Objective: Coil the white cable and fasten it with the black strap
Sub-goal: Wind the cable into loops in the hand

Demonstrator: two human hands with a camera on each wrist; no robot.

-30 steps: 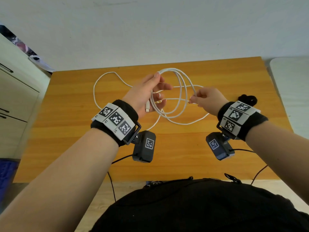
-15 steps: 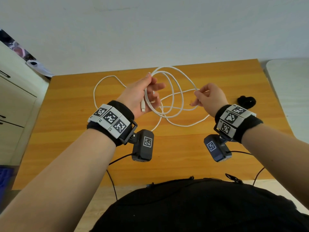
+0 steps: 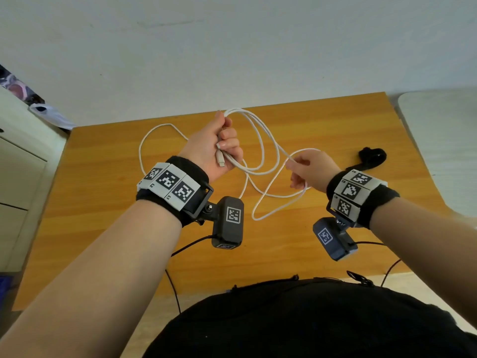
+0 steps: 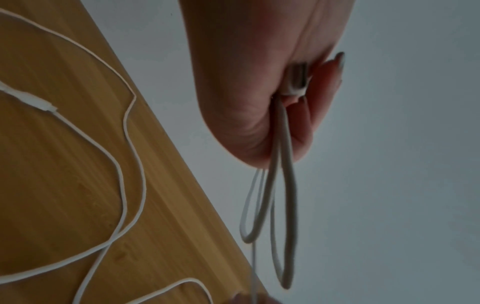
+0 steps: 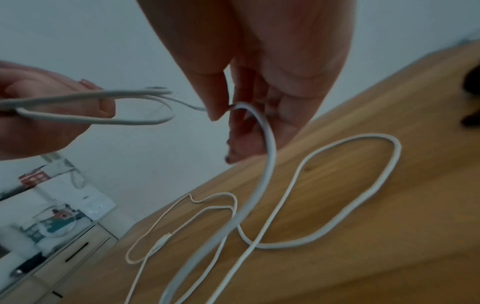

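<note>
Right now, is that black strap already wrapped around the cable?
No, the black strap lies alone on the table, apart from the cable.

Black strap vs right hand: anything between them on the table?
Nothing. In the head view bare wooden table separates the black strap from the right hand, which pinches the white cable.

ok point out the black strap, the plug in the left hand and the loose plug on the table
black strap (image 3: 372, 156), head view, middle of the bunched strap on the table
plug in the left hand (image 3: 221, 159), head view, its white body below the fingers
loose plug on the table (image 4: 35, 100), left wrist view, middle of its white body
</note>
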